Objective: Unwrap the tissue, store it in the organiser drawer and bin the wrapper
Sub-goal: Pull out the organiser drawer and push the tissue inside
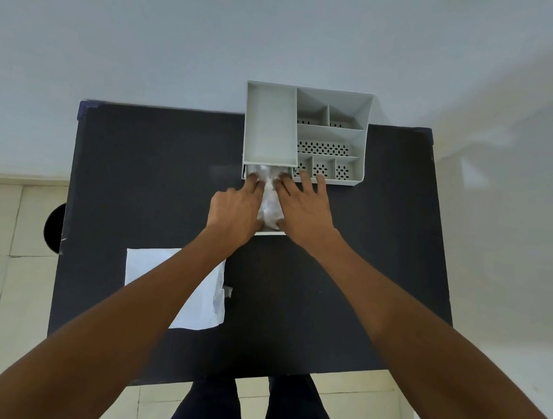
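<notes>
A grey desk organiser (314, 110) stands at the far edge of the black table. Its drawer (267, 232) is pulled out toward me. White tissue (270, 205) lies crumpled inside the drawer. My left hand (235, 210) and my right hand (302, 212) both press down on the tissue, one on each side, fingers pointing toward the organiser. The white wrapper (204, 304) lies flat on the table near me, partly hidden under my left forearm.
The black table (347, 269) is narrow, with tiled floor on both sides. A dark round object (54, 227) sits on the floor beside the table's left edge. A pale wall rises behind the organiser. My legs show below the table's near edge.
</notes>
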